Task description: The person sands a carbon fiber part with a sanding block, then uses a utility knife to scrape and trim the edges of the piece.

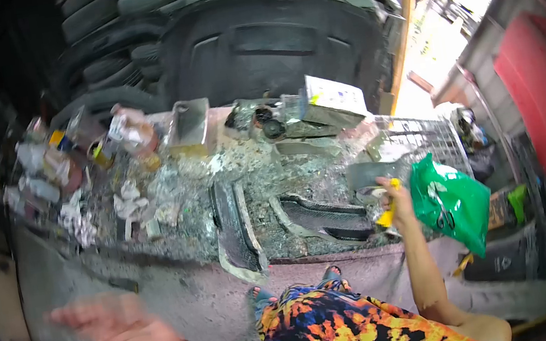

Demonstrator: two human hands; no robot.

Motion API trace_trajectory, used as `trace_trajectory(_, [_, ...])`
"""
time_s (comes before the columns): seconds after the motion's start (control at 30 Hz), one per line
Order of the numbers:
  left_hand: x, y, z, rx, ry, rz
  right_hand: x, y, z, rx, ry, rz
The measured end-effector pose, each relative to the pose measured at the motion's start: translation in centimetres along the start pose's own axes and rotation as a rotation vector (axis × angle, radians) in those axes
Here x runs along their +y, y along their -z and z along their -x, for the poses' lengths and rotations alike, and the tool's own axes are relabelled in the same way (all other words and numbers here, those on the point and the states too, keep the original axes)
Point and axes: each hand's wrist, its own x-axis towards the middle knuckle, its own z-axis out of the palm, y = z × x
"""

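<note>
My left hand (119, 339) is raised at the lower left, in front of the bench, palm showing and fingers spread, slightly blurred, with nothing in it. Over the bench's right part, my right hand (398, 207) is closed round a yellow-handled tool (386, 217), whose far end is unclear. Just right of that hand lies a green plastic bag (456, 204) with black-handled scissors (444, 216) on it. Two curved dark parts with pale edges rest on the bench: one upright in view (234, 228), the other slanting (325, 219) left of my right hand.
The speckled bench (185, 242) carries crumpled wipes (130, 203), a metal can (190, 128), a white box (336, 99) and bottles at the left. A wire grid (422, 135) lies at the right. Behind stands a large black panel (269, 45); a red panel (541, 91) is far right.
</note>
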Motion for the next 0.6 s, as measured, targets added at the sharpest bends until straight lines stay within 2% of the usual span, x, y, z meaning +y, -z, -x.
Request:
trace_trajectory(0.03, [-2.0, 5.2, 4.0, 0.357, 0.115, 0.147, -0.8, 1.3, 1.4, 0.059, 0.024, 0.004])
trace_trajectory(0.07, [-5.7, 6.4, 6.2, 0.324, 0.361, -0.242, -0.3, -0.4, 2.0, 0.039, -0.014, 0.018])
trace_trajectory(0.1, [-3.9, 10.6, 1.4, 0.043, 0.564, -0.568, 6.3, -9.8, 0.0, -0.098, -0.046, -0.179])
trace_trajectory(0.17, [-10.4, 14.3, 8.4, 0.140, 0.893, -0.729, 5.7, -10.0, 0.6, -0.197, -0.040, -0.162])
trace_trajectory(0.23, [-14.4, 16.2, 11.9, 0.129, 1.023, -0.818, 5.8, -11.8, 0.9, -0.245, -0.093, -0.160])
trace_trajectory(0.33, [-18.2, 17.6, 13.3, 0.098, 0.927, -0.802, 5.7, -13.6, 0.4, -0.368, -0.092, -0.152])
trace_trajectory(0.43, [-20.7, 18.0, 12.2, 0.032, 0.931, -0.829, 5.1, -14.3, -1.0, -0.433, -0.134, -0.136])
trace_trajectory(0.57, [-22.1, 19.8, 11.8, 0.095, 0.938, -0.979, 5.3, -12.8, -5.2, -0.581, -0.148, 0.006])
trace_trajectory(0.6, [-22.3, 19.6, 11.6, 0.099, 0.930, -0.994, 5.4, -12.1, -6.9, -0.539, -0.135, 0.091])
